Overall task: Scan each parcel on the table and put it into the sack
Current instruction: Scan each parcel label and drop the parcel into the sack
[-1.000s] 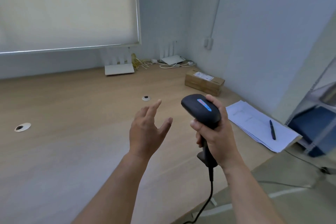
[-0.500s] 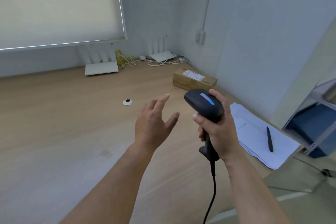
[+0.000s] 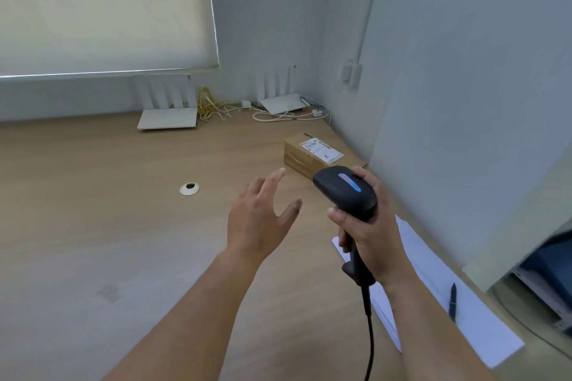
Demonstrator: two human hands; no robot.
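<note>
One parcel point(image 3: 312, 154), white label unreadable, right hand point(image 3: 368, 226) gripping scanner point(image 3: 346, 192)

A single wide-angle view, worn on the person's head, looks forward and down across the wooden worktop point(image 3: 93, 226) toward the room's far right corner. Both forearms enter from the bottom edge, close to the lens; the walls bow with wide-angle distortion.

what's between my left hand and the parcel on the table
Nothing: in the head view, only bare wooden tabletop separates the open left hand from the cardboard parcel.
</note>
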